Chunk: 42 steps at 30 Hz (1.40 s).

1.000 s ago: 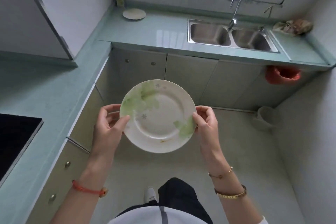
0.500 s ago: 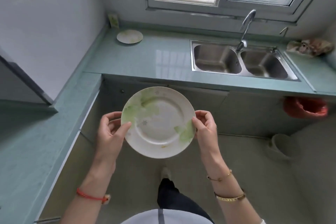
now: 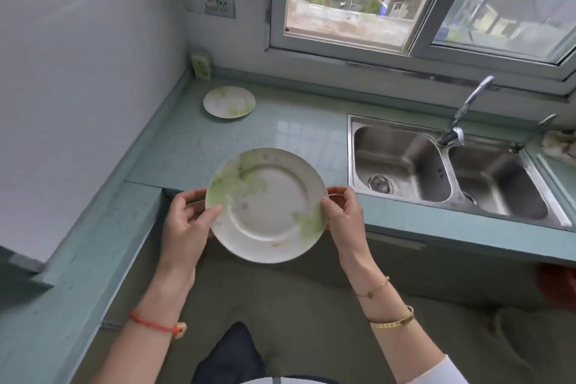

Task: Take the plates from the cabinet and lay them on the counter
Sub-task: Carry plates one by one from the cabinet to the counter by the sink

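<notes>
I hold a white plate with green leaf print (image 3: pixel 266 206) level in front of me, its far half over the front edge of the pale green counter (image 3: pixel 280 140). My left hand (image 3: pixel 187 221) grips its left rim and my right hand (image 3: pixel 344 215) grips its right rim. A second plate of the same pattern (image 3: pixel 229 102) lies flat in the counter's back left corner, near the wall. The cabinet is out of view.
A steel double sink (image 3: pixel 442 171) with a faucet (image 3: pixel 464 109) fills the counter's right part. A cloth (image 3: pixel 559 146) lies at the far right. A small box (image 3: pixel 201 64) stands in the corner under the window. The counter's left wing (image 3: pixel 62 274) runs toward me.
I have stepped closer to the sink counter with the plate held in both hands. The plate now reaches over the counter's front edge; the grip is unchanged.
</notes>
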### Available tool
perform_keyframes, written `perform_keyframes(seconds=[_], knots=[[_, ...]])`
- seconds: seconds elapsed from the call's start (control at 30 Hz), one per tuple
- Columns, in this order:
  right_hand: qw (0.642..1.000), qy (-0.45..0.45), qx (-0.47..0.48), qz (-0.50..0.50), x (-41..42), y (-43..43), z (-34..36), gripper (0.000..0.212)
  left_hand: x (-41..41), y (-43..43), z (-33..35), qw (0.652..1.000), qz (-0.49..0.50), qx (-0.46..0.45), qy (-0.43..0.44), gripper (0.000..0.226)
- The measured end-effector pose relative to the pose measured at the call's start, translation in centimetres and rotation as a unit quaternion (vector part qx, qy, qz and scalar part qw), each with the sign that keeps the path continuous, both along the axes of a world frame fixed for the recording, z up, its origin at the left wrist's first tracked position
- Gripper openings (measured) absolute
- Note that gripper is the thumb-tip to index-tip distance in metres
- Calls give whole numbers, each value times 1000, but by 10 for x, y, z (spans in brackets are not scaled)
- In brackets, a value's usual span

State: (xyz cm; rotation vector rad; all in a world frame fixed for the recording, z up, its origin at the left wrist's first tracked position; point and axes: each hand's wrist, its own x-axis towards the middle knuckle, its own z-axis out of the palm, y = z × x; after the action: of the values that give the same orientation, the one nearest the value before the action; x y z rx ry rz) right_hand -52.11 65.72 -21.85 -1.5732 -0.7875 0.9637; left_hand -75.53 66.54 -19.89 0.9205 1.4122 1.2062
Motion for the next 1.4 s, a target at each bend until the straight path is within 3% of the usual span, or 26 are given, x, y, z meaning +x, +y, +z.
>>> perform_keyframes(seconds=[0.43, 0.67, 0.97, 1.4], knots=[[993, -50, -15, -108, -6, 228, -22, 11, -3, 256, -28, 994, -107, -12, 1, 35], [984, -73, -84, -136, 11, 327, -40, 15, 17, 374, -56, 985, -168, -32, 15, 47], [968, -128, -156, -147, 39, 420, -82, 23, 63, 465, -117, 984, -164, -68, 22, 52], [957, -131, -232, -117, 105, 506, -163, 33, 128, 541, -200, 958, -212, -104, 161, 67]])
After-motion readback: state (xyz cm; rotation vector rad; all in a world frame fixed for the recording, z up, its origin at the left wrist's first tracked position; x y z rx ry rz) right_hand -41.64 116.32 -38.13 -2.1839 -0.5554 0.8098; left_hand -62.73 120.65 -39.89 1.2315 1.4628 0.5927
